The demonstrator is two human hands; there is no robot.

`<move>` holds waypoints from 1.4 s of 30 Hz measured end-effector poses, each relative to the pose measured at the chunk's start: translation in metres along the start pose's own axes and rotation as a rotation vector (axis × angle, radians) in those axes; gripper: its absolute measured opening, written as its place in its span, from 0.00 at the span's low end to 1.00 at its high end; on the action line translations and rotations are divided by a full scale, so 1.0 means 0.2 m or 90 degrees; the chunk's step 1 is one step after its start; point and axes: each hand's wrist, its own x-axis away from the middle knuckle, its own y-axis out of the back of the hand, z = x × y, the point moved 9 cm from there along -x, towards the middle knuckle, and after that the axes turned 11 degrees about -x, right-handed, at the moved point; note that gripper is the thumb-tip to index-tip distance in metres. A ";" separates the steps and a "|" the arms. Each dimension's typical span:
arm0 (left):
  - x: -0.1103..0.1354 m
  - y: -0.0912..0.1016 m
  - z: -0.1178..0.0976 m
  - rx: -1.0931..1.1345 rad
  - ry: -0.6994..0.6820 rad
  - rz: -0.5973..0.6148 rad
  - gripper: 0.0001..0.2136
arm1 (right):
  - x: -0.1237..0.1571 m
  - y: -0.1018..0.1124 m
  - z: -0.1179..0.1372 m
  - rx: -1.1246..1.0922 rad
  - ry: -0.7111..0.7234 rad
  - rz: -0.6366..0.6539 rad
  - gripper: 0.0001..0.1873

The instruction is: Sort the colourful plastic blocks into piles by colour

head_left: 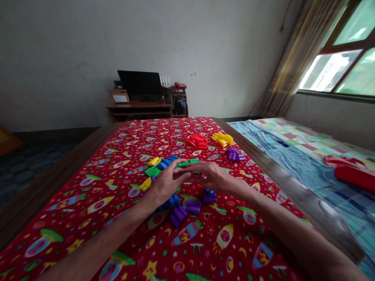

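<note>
My left hand (168, 180) and my right hand (211, 174) meet over the middle of the table, fingers closed in and overlapping. Between and just beyond their fingers are green plastic toy pieces (191, 161), partly hidden by the hands. Around my left hand lies a mixed pile: yellow pieces (145, 184), blue pieces (170, 160) and other green pieces (152, 171). Nearer to me, below the hands, are purple pieces (178, 216) beside blue ones (172, 200). A small blue and purple cluster (209, 196) lies under my right wrist.
Farther back on the red patterned tablecloth (152, 138) sit separate groups of red pieces (197, 141), yellow pieces (222, 139) and purple pieces (234, 154). A bed (281, 144) adjoins the table's right edge. Against the wall stands a desk (140, 105) with a monitor (140, 85).
</note>
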 end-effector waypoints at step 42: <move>0.07 -0.11 -0.12 -0.113 -0.104 0.082 0.13 | 0.06 0.17 -0.18 0.305 -0.155 -0.002 0.14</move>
